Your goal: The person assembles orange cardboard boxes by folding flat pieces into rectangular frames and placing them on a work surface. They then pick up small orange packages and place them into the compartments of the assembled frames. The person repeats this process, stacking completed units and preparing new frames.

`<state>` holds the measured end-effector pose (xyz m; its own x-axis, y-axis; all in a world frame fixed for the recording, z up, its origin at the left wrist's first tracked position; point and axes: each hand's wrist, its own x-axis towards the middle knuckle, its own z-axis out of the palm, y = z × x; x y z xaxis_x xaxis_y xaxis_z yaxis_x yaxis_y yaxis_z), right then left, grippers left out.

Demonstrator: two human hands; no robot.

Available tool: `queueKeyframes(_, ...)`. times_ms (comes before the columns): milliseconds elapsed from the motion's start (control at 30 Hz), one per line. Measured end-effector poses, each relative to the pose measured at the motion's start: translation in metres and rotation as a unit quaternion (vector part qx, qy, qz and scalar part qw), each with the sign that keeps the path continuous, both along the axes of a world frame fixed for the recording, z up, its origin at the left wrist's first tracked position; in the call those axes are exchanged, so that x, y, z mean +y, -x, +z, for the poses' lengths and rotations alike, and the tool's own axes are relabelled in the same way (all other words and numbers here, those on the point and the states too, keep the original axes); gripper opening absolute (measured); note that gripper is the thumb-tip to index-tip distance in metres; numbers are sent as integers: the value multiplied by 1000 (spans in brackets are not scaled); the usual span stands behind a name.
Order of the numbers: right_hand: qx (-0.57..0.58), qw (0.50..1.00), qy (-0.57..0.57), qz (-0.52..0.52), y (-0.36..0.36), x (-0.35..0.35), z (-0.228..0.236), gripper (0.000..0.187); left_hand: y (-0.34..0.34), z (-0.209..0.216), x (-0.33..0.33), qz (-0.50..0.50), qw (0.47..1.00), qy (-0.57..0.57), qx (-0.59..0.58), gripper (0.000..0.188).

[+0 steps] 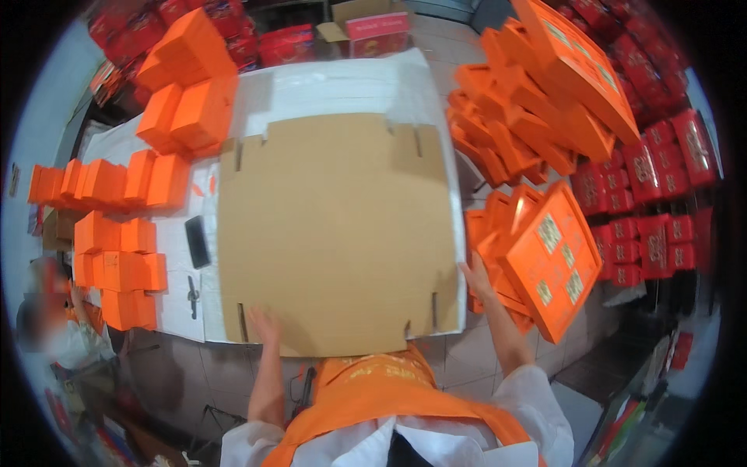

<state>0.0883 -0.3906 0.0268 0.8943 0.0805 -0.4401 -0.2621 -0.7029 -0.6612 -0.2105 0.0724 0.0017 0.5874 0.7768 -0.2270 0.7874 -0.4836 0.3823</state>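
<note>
A large flat sheet of brown cardboard (338,226) with slots cut near its corners covers most of the white-covered table (327,86). My left hand (263,323) lies on the near left part of the sheet, fingers stretched out over it. At the right edge of the sheet, my right hand (476,276) has its fingers apart, close to the orange box lids or trays stacked beside the table. Neither hand appears to hold anything.
Orange boxes (206,117) stand stacked along the left side. A dark phone (198,242) and a small dark tool (193,297) lie left of the sheet. Orange trays (554,261) rise at the right, before red packages (654,171). Another person (70,335) is at far left.
</note>
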Motion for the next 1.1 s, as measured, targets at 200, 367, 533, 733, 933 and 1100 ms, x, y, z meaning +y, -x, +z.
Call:
queueKeyframes(200,-1,991,-48,-121,42,44,-57,38,-29,-32,101,137,984,-105,38,67)
queueKeyframes(367,-63,976,-49,-204,53,22,-82,38,-54,-29,135,106,993,-50,-27,66)
queueKeyframes(533,2,970,-125,-208,46,69,-15,37,-35,-21,159,156,986,34,-50,55)
queueKeyframes(733,6,968,-149,-201,35,22,-17,19,-28,-54,195,213,954,133,-166,36)
queueKeyframes(933,147,955,-244,-81,31,45,93,32,-49,111,158,58,939,305,-145,31)
queueKeyframes(1100,64,944,-300,-125,62,-13,56,46,-36,126,108,5,879,416,-233,39)
